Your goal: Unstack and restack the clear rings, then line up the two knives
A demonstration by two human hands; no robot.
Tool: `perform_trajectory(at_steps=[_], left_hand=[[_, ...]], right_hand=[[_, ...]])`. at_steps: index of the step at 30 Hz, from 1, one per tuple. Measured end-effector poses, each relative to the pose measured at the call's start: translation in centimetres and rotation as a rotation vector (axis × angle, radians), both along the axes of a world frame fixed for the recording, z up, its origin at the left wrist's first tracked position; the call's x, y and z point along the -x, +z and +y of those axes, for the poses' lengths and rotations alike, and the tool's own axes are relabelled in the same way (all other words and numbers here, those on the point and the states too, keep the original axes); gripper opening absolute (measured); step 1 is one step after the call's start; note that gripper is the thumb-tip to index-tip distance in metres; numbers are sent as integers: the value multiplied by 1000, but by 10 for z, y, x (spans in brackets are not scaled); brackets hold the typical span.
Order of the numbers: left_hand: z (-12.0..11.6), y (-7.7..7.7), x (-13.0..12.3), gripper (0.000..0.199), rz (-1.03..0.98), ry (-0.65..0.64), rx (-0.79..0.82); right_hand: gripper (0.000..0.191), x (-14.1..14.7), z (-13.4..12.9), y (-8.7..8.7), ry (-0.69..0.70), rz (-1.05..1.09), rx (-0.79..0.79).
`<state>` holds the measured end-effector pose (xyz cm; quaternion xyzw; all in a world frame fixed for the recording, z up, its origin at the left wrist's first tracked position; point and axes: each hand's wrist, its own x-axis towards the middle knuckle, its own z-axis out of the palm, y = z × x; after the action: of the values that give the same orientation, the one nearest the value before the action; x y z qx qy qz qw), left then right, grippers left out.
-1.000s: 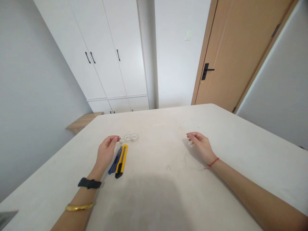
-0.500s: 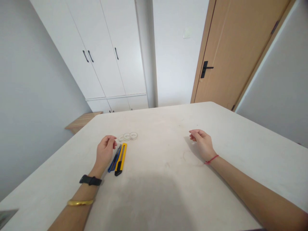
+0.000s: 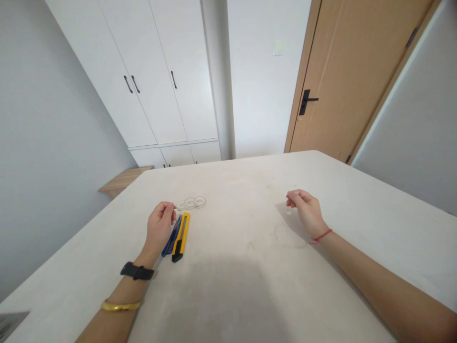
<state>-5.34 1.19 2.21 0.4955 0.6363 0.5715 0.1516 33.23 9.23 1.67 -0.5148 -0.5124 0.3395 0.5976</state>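
My left hand (image 3: 161, 224) rests on the table with its fingers curled closed, and nothing shows in them. Just to its right lie a blue utility knife (image 3: 172, 237) and a yellow utility knife (image 3: 181, 237), side by side. Beyond the knives, several clear tape rolls (image 3: 200, 202) lie flat in an overlapping row, the nearest one close to my left fingertips. My right hand (image 3: 305, 208) is well apart on the right side, also with curled, closed fingers and no visible object in them. Its palm side is hidden.
The white table (image 3: 228, 190) spans the view. Past its far edge stand a white wardrobe (image 3: 178, 109) and a wooden door (image 3: 342, 81). A wooden ledge (image 3: 123, 181) is beyond the left edge, and a grey panel (image 3: 12, 324) shows at the lower left.
My right hand has shifted slightly to the right, its fingers curled a little more. My left hand has hardly moved. The knives and tape rolls lie as before; the view has shifted slightly.
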Motion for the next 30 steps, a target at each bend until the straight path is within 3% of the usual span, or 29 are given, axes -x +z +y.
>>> perform_trajectory(at_steps=[15, 30], left_hand=[[-2, -1, -8, 33, 105, -39, 77], [-2, -1, -11, 21, 10, -43, 76]], right_hand=[[37, -2, -1, 0, 33, -41, -50], [36, 1, -3, 1, 38, -54, -2]])
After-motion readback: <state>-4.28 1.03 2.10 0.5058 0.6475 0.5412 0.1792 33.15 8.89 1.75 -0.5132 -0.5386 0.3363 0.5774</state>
